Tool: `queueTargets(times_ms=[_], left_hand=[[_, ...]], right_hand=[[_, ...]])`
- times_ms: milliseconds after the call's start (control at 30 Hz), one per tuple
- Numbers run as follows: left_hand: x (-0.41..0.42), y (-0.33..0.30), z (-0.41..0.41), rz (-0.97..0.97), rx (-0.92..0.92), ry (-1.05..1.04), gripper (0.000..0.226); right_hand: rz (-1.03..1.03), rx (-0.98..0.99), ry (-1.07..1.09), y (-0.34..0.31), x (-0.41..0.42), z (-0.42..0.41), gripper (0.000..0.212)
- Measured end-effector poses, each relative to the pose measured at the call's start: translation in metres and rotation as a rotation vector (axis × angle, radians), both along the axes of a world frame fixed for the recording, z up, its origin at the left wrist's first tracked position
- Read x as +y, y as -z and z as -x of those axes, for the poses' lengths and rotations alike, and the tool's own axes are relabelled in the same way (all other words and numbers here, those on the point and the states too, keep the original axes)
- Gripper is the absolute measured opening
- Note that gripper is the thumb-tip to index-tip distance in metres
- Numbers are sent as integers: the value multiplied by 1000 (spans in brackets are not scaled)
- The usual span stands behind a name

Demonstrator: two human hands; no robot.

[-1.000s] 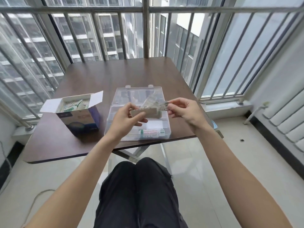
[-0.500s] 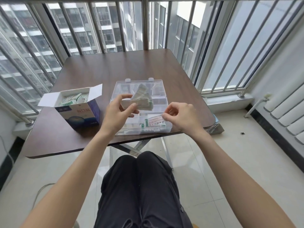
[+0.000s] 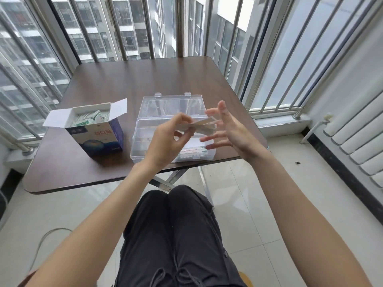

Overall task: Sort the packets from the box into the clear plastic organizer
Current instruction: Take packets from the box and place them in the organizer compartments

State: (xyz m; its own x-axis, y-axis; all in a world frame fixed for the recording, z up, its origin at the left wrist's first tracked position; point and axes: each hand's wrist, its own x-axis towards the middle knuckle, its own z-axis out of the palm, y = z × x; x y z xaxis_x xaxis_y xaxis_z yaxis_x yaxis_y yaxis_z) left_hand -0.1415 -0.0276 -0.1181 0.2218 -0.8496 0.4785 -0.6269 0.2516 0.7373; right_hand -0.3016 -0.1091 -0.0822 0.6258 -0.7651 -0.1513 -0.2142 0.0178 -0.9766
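Note:
A clear plastic organizer [image 3: 145, 129] lies with its lid up near the table's front edge; a few packets [image 3: 191, 151] lie in its near right compartment. Left of it stands an open blue and white box [image 3: 99, 137] with several green and white packets [image 3: 89, 119] inside. My left hand [image 3: 167, 141] pinches a small stack of packets [image 3: 204, 125] edge-on above the organizer. My right hand [image 3: 228, 129] is beside the stack's right end, fingers spread and straight, fingertips close to the stack; whether they touch it I cannot tell.
The brown table [image 3: 145, 79] stands against a metal window railing [image 3: 180, 27] at the back and both sides. A white radiator [image 3: 356, 141] runs along the right wall. My knees in dark trousers [image 3: 176, 235] sit below the table's front edge.
My right hand rose from the organizer's near right compartment to beside the stack and spread its fingers. My left hand turned the stack edge-on. The camera view shifted slightly.

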Motion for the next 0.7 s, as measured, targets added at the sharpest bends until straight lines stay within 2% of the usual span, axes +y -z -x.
queueTargets(times_ms=[67, 167, 233, 433, 567, 633, 700], left_hand=[[-3, -1, 2, 81, -145, 19, 9], [-6, 1, -1, 109, -380, -10, 9], [-6, 3, -2, 107, -446, -42, 10], [-3, 11, -8, 33, -473, -45, 13], [0, 13, -17, -116, -435, 13, 24], [3, 11, -22, -194, -378, 58, 32], [5, 9, -27, -226, -386, 45, 30]], right_hand=[[-30, 10, -59, -2, 0, 0, 53], [29, 51, -59, 1, -5, 2, 39], [53, 76, -73, 3, -7, 5, 37], [163, 56, -108, 6, -8, 4, 20], [272, 117, -102, 14, -9, 2, 17], [382, 157, -104, 20, -9, 1, 14], [502, 184, -114, 23, -8, 1, 13]])
